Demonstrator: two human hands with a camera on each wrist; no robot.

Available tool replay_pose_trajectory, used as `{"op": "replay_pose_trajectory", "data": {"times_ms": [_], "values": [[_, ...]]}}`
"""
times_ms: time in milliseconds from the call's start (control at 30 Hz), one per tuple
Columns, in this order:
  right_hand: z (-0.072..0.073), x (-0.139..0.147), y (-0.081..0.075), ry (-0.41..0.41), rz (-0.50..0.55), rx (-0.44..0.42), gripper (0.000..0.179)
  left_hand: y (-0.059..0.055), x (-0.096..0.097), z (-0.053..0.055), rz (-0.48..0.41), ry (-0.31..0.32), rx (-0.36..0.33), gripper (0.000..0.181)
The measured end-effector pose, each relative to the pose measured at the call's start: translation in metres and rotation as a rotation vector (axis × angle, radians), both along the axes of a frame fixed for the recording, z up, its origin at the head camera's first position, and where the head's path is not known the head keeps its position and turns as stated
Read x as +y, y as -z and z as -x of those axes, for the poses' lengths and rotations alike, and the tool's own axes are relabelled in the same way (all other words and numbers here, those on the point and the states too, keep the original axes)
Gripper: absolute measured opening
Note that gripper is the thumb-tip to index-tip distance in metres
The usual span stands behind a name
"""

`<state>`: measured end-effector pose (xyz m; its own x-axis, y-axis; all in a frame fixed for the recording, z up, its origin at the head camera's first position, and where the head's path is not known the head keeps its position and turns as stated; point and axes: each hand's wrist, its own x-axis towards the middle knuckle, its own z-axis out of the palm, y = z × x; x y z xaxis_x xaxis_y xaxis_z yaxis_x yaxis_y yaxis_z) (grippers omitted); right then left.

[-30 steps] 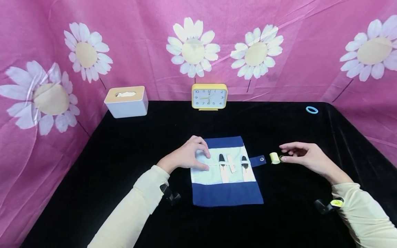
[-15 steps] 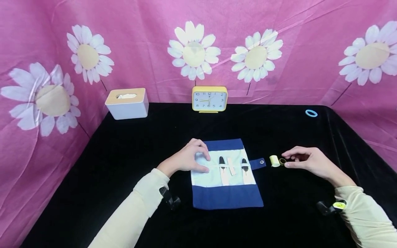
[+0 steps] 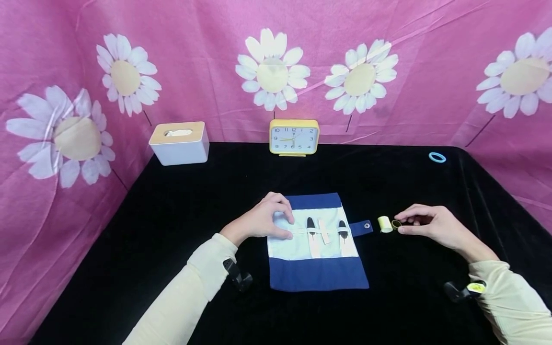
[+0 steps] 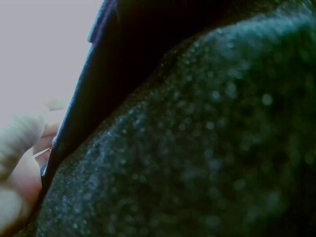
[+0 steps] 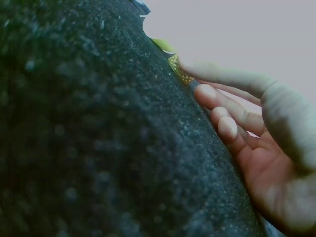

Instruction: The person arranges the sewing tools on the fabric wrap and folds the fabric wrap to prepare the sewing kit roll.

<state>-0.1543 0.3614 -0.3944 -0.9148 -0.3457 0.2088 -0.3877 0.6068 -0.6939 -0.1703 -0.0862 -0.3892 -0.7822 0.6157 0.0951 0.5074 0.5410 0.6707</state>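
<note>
An unrolled blue and white fabric tool roll [image 3: 319, 273] lies in the middle of the table. My left hand [image 3: 265, 219] rests on its left edge, thumb and fingers curved apart over the white lining. An elastic band on the lining holds two black-topped tools, one [image 3: 311, 224] near the middle and one [image 3: 342, 229] at the right, with a pale flat strip [image 3: 324, 232] between them. Beyond the snap tab stands a pale yellow thread spool [image 3: 385, 224]. Beside it, my right hand [image 3: 424, 221] pinches a dimpled brass thimble [image 5: 178, 69] at the thumb and fingertips, close over the cloth.
Black cloth [image 3: 207, 306] covers the table. Along the back are a tissue box [image 3: 181, 148] at the left, a yellow clock [image 3: 294, 137] in the centre and a light blue ring [image 3: 437, 157] at the right. A pink flowered curtain [image 3: 194, 62] hangs behind.
The right hand's fingers have come closer to its thumb at the thimble, and the hand has shifted slightly right. The left hand stays on the tool roll. The head view has shifted slightly.
</note>
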Motion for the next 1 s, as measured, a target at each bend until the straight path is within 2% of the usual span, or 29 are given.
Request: {"op": "replay_pose_trajectory", "data": {"times_ms": [700,1000], "values": [[-0.0013,-0.0013,-0.0015,0.001,0.019,0.001,0.023,0.0011,0.0019,0.0002,-0.012,-0.014,-0.018,0.020],[-0.0010,-0.0034,-0.0011,0.017,0.030,-0.036,0.019,0.0013,0.0011,-0.0014,-0.013,-0.022,-0.004,0.018]]}}
